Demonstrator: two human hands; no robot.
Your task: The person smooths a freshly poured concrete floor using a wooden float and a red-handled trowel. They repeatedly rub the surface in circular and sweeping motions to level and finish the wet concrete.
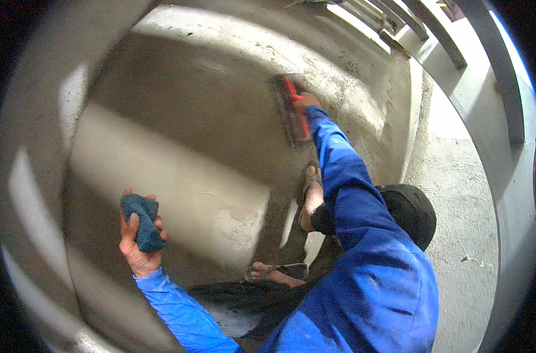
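My right hand (305,101) is stretched far forward, closed round the red handle of a plastering trowel (290,106). The trowel's flat blade lies against the grey plastered surface (180,88), slightly smeared by motion. At the left, my left hand (140,238) grips a dark teal sponge (143,220), with the thumb across its front. The sponge is held up, apart from the trowel. Both sleeves are blue.
My sandalled feet (310,200) are below the trowel, knees bent in dark trousers (406,212). A rough pale wall (456,235) rises at the right, with grey slats (435,29) at the upper right. Bands of light cross the plaster.
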